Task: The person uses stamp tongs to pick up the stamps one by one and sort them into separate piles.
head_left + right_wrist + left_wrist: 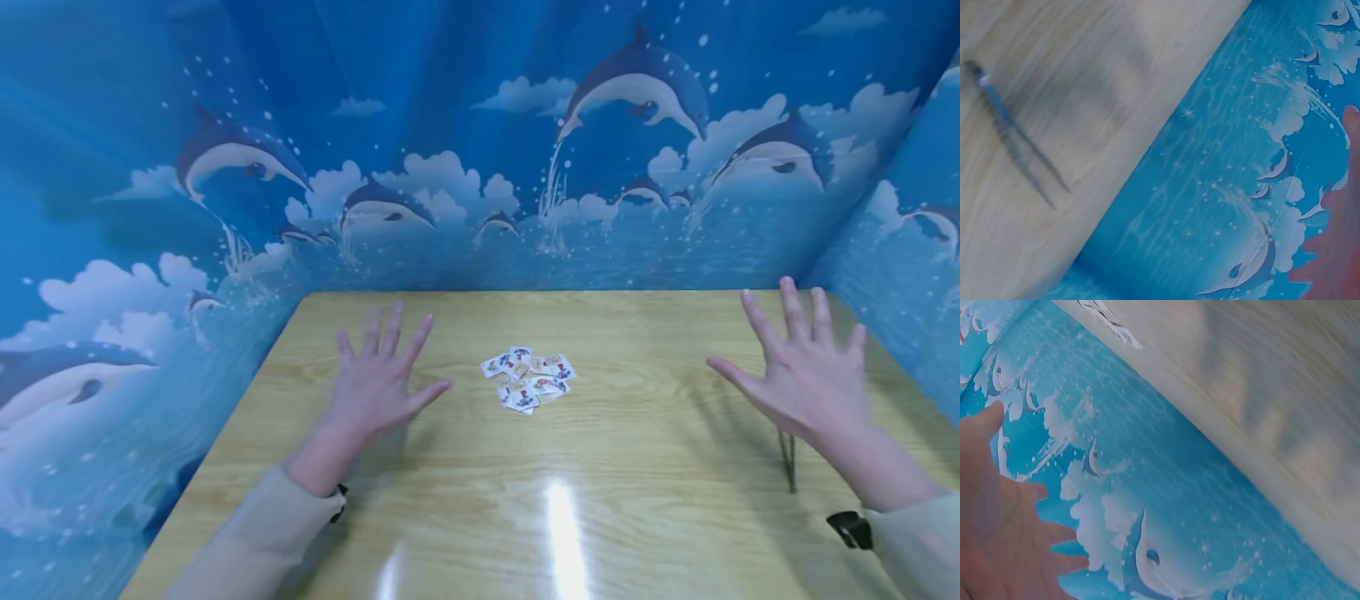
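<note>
My left hand (371,387) is raised over the left part of the wooden table (637,492), fingers spread and holding nothing. On the right side my right hand (813,379) hovers the same way, with spread fingers and nothing in it. Between the hands lies a loose pile of small printed paper packets or cards (525,392), several of them overlapping. A pair of metal tweezers (1007,125) lies on the table below my right hand; in the head view the hand partly hides it. Neither hand touches the pile or the tweezers.
Blue curtains (465,258) printed with dolphins and clouds surround the table at the back and both sides. The table's back edge meets the curtain. A bright light reflection falls on the front middle of the tabletop.
</note>
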A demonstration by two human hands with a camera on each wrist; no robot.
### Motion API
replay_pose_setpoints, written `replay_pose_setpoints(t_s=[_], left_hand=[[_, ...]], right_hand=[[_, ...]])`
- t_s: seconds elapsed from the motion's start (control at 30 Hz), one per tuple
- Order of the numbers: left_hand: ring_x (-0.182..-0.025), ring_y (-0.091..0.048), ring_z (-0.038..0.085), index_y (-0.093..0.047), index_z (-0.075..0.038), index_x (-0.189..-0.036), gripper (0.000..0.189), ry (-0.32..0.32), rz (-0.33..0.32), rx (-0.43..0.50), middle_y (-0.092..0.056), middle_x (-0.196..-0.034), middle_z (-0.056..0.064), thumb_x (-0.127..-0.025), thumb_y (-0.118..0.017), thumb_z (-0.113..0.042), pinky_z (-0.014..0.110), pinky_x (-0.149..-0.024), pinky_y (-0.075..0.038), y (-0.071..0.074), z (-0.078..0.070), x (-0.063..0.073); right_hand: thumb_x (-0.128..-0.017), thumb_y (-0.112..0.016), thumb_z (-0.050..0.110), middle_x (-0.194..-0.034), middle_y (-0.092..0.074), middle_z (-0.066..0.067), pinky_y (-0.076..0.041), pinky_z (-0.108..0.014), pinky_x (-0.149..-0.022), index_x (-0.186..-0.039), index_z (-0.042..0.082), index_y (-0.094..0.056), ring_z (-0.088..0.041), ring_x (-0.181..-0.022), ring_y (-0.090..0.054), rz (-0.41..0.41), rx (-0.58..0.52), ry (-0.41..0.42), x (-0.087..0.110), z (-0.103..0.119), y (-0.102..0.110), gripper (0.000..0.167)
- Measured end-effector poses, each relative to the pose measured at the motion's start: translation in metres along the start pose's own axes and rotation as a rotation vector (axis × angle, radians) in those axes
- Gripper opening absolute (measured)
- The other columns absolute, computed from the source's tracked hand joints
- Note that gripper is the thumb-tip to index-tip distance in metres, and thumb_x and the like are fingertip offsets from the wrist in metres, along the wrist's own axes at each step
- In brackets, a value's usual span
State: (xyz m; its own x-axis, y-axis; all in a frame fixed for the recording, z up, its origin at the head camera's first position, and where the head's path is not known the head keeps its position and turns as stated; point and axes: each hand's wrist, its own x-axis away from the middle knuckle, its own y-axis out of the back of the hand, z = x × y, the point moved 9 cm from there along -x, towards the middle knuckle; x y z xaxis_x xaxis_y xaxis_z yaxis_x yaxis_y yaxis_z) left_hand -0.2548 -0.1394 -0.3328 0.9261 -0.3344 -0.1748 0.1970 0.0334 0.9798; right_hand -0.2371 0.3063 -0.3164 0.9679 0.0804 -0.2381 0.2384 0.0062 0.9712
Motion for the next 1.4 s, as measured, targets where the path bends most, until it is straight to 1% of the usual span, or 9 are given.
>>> replay_pose_setpoints(t_s=[0.17,0.27,0.47,0.57,0.67,0.83,0.97,1.2,1.4], left_hand=[[-0.144,0.006,0.039,-0.006,-0.030,-0.157,0.088,-0.050,0.030,0.066,0.005,-0.160,0.013,-0.089,-0.036,-0.076,0.071,-0.104,0.004,-0.007,-0.016,-0.006],[-0.145,0.002,0.038,-0.006,-0.029,-0.158,0.085,-0.102,0.049,0.099,0.003,-0.161,0.012,-0.091,-0.037,-0.072,0.070,-0.105,0.001,-0.013,-0.028,-0.009],[-0.146,-0.003,0.030,-0.008,-0.024,-0.158,0.079,-0.280,0.098,0.205,0.003,-0.161,0.005,-0.096,-0.037,-0.063,0.067,-0.108,-0.008,-0.030,-0.055,-0.007],[-0.146,-0.011,0.030,-0.003,-0.024,-0.158,0.076,-0.366,0.144,0.260,0.002,-0.161,0.002,-0.098,-0.034,-0.061,0.062,-0.110,-0.012,-0.039,-0.066,-0.005],[-0.144,-0.019,0.032,-0.006,-0.022,-0.158,0.073,-0.436,0.185,0.325,-0.005,-0.161,0.003,-0.100,-0.035,-0.056,0.058,-0.112,-0.016,-0.046,-0.074,-0.005],[-0.142,-0.027,0.032,-0.013,-0.019,-0.158,0.070,-0.464,0.275,0.377,-0.017,-0.160,0.004,-0.101,-0.040,-0.051,0.052,-0.112,-0.023,-0.060,-0.081,-0.006],[-0.141,-0.029,0.028,-0.014,-0.017,-0.157,0.070,-0.492,0.324,0.376,-0.018,-0.160,0.002,-0.101,-0.039,-0.051,0.049,-0.112,-0.025,-0.067,-0.088,-0.007],[-0.140,-0.031,0.027,-0.019,-0.016,-0.156,0.066,-0.532,0.363,0.375,-0.024,-0.158,0.002,-0.102,-0.038,-0.049,0.047,-0.112,-0.026,-0.076,-0.096,-0.013],[-0.137,-0.038,0.022,-0.031,-0.016,-0.153,0.058,-0.531,0.387,0.394,-0.035,-0.153,0.002,-0.104,-0.040,-0.044,0.037,-0.111,-0.031,-0.081,-0.100,-0.026]], right_hand=[[-0.091,-0.042,0.069,-0.155,0.024,-0.017,0.006,-0.078,-0.098,-0.156,0.021,0.007,-0.043,-0.138,0.024,0.023,-0.019,-0.032,0.004,-0.010,-0.007,0.095],[-0.092,-0.042,0.068,-0.156,0.023,-0.018,0.004,-0.079,-0.097,-0.156,0.021,0.007,-0.043,-0.139,0.022,0.020,-0.041,-0.038,0.008,-0.016,-0.012,0.093],[-0.093,-0.045,0.065,-0.157,0.013,-0.025,-0.006,-0.080,-0.095,-0.157,0.015,0.004,-0.050,-0.141,0.008,0.007,-0.071,-0.043,0.018,-0.029,-0.026,0.095],[-0.094,-0.046,0.063,-0.157,0.005,-0.028,-0.009,-0.078,-0.096,-0.156,0.010,0.002,-0.054,-0.138,-0.002,0.005,-0.101,-0.057,0.025,-0.036,-0.031,0.095],[-0.096,-0.047,0.058,-0.155,-0.003,-0.031,-0.014,-0.077,-0.095,-0.156,0.008,0.001,-0.058,-0.134,-0.011,0.006,-0.146,-0.068,0.031,-0.044,-0.037,0.091],[-0.098,-0.048,0.051,-0.147,-0.018,-0.039,-0.019,-0.074,-0.096,-0.155,0.004,-0.003,-0.062,-0.125,-0.022,0.008,-0.196,-0.066,0.036,-0.055,-0.047,0.087],[-0.098,-0.052,0.048,-0.133,-0.031,-0.045,-0.027,-0.073,-0.090,-0.154,0.000,-0.010,-0.062,-0.115,-0.031,0.002,-0.233,-0.069,0.041,-0.066,-0.054,0.084],[-0.098,-0.054,0.044,-0.121,-0.036,-0.048,-0.035,-0.072,-0.074,-0.149,-0.007,-0.021,-0.063,-0.102,-0.039,0.057,-0.290,-0.098,0.054,-0.085,-0.070,0.080],[-0.098,-0.055,0.044,-0.116,-0.043,-0.043,-0.041,-0.066,-0.066,-0.144,-0.013,-0.027,-0.058,-0.096,-0.047,0.108,-0.310,-0.125,0.066,-0.089,-0.084,0.078]])
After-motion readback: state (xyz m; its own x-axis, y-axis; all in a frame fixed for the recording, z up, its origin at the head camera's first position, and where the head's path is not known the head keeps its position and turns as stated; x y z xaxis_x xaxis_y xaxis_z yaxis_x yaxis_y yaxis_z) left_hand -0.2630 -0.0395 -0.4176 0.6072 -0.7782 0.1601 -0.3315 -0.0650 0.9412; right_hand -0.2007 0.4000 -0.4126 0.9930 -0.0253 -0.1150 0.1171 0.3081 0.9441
